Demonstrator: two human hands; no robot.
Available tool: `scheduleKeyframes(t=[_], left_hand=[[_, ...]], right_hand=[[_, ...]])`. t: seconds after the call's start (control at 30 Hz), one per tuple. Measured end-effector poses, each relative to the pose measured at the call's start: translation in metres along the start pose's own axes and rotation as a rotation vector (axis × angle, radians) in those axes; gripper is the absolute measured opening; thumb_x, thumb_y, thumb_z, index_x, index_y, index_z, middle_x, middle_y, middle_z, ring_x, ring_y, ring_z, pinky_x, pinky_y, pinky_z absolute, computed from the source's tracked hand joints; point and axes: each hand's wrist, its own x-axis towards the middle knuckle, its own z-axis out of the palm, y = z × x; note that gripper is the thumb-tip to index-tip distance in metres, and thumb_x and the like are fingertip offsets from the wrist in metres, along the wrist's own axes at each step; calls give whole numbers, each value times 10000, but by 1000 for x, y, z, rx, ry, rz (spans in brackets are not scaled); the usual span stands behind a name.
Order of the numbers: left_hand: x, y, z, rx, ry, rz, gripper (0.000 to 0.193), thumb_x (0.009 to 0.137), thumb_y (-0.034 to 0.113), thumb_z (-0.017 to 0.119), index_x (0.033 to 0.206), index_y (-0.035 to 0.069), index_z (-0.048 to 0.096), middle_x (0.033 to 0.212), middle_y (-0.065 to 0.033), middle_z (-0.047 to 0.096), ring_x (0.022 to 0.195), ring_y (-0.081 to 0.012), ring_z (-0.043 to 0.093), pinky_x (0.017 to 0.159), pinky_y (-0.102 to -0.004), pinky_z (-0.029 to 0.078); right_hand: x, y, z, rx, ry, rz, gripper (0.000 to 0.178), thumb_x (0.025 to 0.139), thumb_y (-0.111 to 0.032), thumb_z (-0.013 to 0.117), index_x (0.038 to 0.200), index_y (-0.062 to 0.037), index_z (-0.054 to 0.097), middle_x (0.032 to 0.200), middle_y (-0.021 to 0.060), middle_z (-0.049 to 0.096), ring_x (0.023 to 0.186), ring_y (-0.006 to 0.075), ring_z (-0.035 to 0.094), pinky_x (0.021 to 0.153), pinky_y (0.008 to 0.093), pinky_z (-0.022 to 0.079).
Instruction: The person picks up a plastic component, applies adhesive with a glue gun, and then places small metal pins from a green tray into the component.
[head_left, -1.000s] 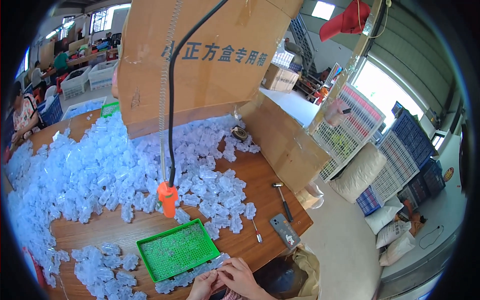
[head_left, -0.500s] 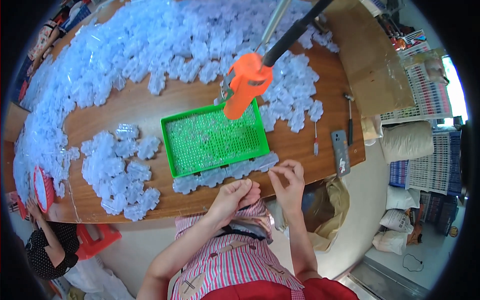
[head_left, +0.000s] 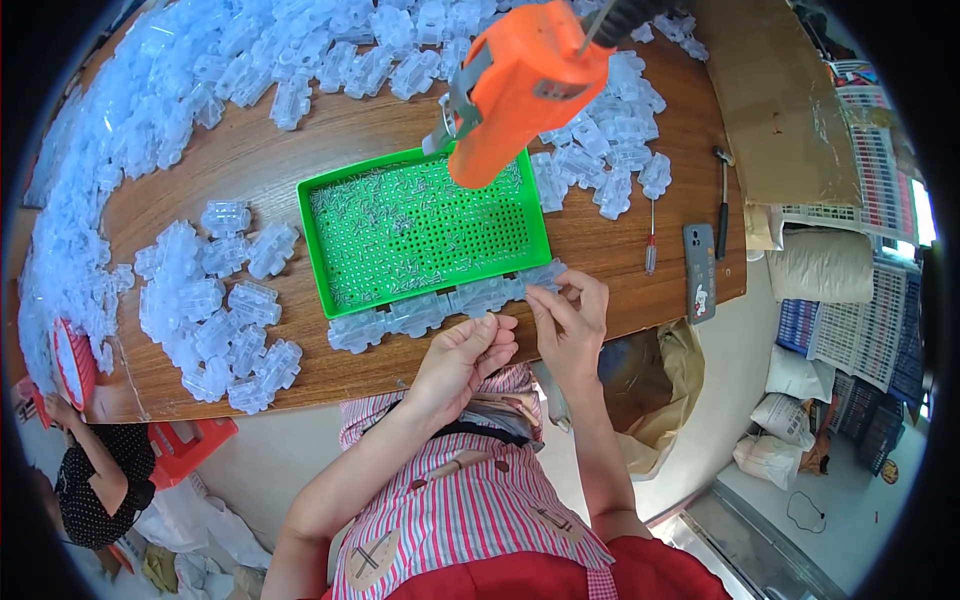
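Observation:
My left hand (head_left: 467,362) is closed in a loose pinch just in front of the row of clear plastic pieces (head_left: 410,316); anything in its fingers is too small to make out. My right hand (head_left: 572,322) has thumb and forefinger together at the right end of that row, by the last piece; what they hold, if anything, cannot be told. The row lies along the near side of a green mesh tray (head_left: 424,292) scattered with small metal screws. Over the tray's far right part hangs an orange power screwdriver (head_left: 525,85).
Clear plastic pieces form a small pile (head_left: 205,330) at left, another (head_left: 600,140) at right and a large heap (head_left: 150,110) behind. A screwdriver (head_left: 651,250), a phone (head_left: 700,272) and a hammer (head_left: 722,200) lie at right. Another person's arm (head_left: 90,450) shows at lower left.
The whole view has shifted, so the table sits higher and the orange tool looks larger. My left hand is slightly nearer the row. My right fingertips remain at its right end.

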Motion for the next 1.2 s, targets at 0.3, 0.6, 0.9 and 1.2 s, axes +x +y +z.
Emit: scheduleKeyframes(t=[0.3,0.6,0.9,1.2], left_hand=[[-4,-2,-1,1,-60,-14,338,960,317,485,1004,2,597,814,-27,612,737,-88,608,694,-197,523],[-8,6,3,-11,-87,-37,340,959,327,489,993,8,602,795,-13,604,707,-74,600,657,-181,521],[-12,6,4,-52,-56,-58,318,957,319,489,979,22,601,772,2,611,709,-90,634,634,-176,546],[-7,0,4,172,-71,117,379,973,352,455,886,29,633,718,-8,602,639,-74,577,600,-193,486]], right_hand=[[2,-3,-4,-89,-43,-94,243,709,-35,704,941,-106,693,933,72,557,825,250,503,719,362,424],[9,-9,-5,-85,-54,-90,221,696,-32,734,906,-95,709,912,75,550,768,242,481,648,329,420],[13,-16,-12,-71,-133,-33,182,734,-36,697,910,-78,687,912,68,539,785,240,497,679,354,417],[7,-51,-34,121,-188,31,181,715,-84,730,889,-77,680,918,64,516,732,207,464,644,321,408]])
